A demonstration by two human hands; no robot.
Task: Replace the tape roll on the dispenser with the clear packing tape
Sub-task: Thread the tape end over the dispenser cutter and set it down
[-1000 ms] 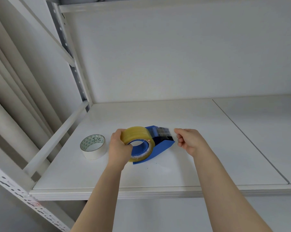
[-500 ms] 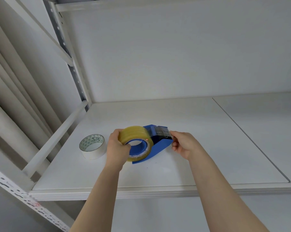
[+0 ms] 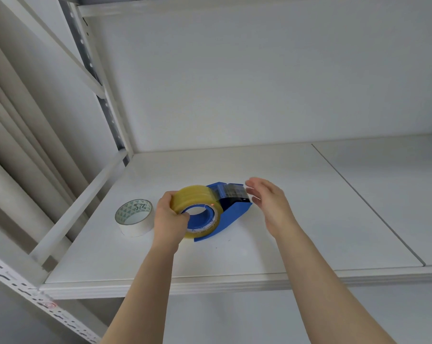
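A blue tape dispenser point(image 3: 232, 214) lies on the white shelf point(image 3: 297, 232). The yellowish clear packing tape roll point(image 3: 197, 197) sits on its blue hub, and a strip of tape runs from the roll over the dispenser's front end. My left hand point(image 3: 169, 219) grips the left side of the roll, thumb at the hub. Just to the right of the dispenser's front end is my right hand point(image 3: 269, 202), with fingers spread and nothing in it. A white tape roll point(image 3: 134, 217) lies flat on the shelf to the left of my left hand.
The shelf's front edge point(image 3: 210, 285) runs below my forearms. A white side rail point(image 3: 86, 199) and a perforated upright point(image 3: 95, 78) bound the shelf on the left. A seam point(image 3: 366, 204) splits the shelf board on the right. The back wall is plain white.
My right hand has let go of the tape end at the dispenser's front and opened, moving slightly right. My left hand stays on the roll.
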